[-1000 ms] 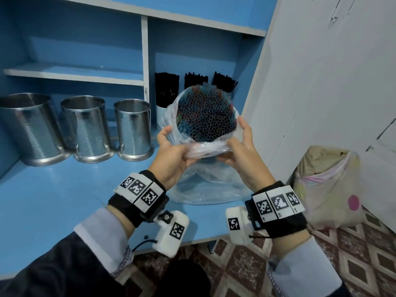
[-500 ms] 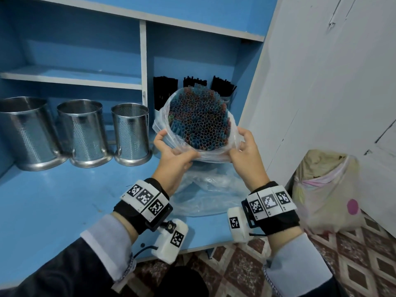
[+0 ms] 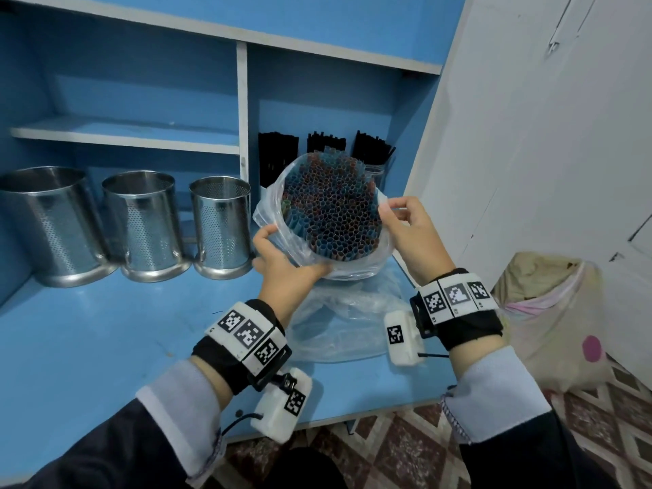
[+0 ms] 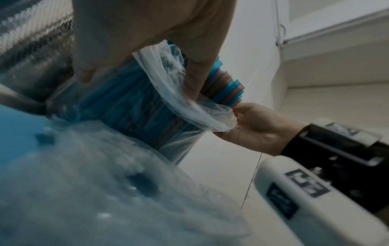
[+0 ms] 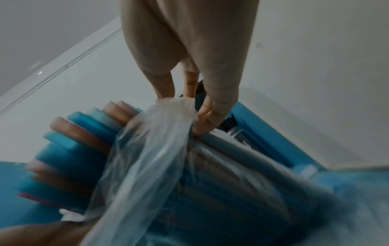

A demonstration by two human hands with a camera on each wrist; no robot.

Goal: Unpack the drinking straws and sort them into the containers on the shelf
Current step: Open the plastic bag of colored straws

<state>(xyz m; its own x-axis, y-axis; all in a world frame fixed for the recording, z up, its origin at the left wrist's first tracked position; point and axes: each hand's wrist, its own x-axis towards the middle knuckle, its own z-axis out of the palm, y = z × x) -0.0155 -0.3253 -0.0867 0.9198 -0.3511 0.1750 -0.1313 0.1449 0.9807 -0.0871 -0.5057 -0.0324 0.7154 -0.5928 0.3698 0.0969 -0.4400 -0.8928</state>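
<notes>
A thick round bundle of blue and orange drinking straws (image 3: 333, 210) stands in a clear plastic bag (image 3: 271, 217), open ends facing me, above the blue counter. My left hand (image 3: 282, 262) grips the bundle and bag from the lower left. My right hand (image 3: 402, 220) pinches the bag's rim at the right and pulls it outward. In the left wrist view the straws (image 4: 223, 86) stick out past the peeled plastic (image 4: 179, 93). The right wrist view shows the fingers (image 5: 202, 119) pinching bunched plastic (image 5: 160, 133) beside the straw ends (image 5: 80, 133).
Three perforated steel containers (image 3: 141, 224) stand in a row at the left on the blue counter (image 3: 88, 340). Jars of black straws (image 3: 324, 142) sit behind the bundle. Loose clear plastic (image 3: 345, 322) lies under my hands. A lined bin (image 3: 550, 312) stands on the floor at right.
The bundle has tilted more upright toward me and the bag rim has slid down its sides. My right hand moved up from under the bundle to pinch the rim at the right.
</notes>
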